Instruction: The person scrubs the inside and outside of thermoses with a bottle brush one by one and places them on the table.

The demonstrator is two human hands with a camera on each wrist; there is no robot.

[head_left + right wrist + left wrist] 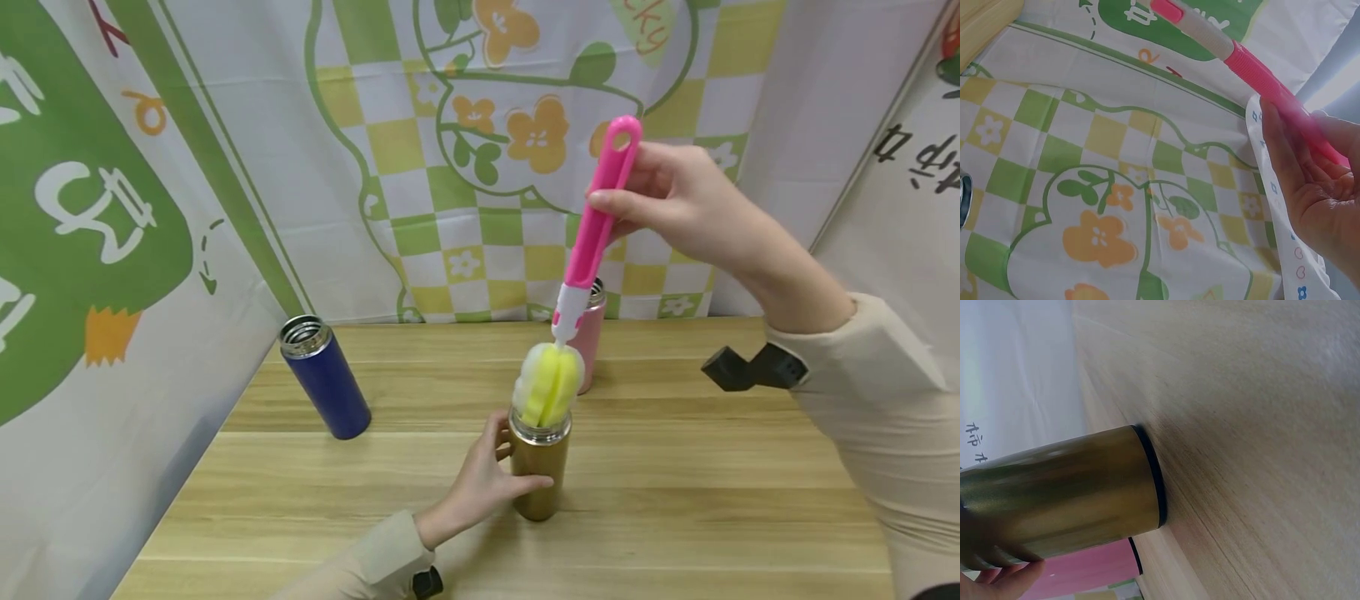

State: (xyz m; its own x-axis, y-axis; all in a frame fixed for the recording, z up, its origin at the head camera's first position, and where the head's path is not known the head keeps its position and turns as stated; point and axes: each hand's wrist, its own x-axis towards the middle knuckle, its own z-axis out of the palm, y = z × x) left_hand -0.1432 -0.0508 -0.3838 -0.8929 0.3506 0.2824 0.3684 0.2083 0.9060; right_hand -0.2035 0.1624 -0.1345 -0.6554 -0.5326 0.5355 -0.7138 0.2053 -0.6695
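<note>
Legible text is confined to the printed backdrop cloths. The rear cloth (525,125) carries orange letters "ky" at its top edge, the word being cut off. The left cloth (97,208) bears white characters, and the right cloth (918,158) black ones; neither can be read.

Light wooden table (675,467) with visible plank grain. Printed cloth backdrop (420,167) hangs behind it: green and yellow checks, orange flowers, green outlines on white. Similar white cloth panels (90,250) close both sides; lighting even.
</note>
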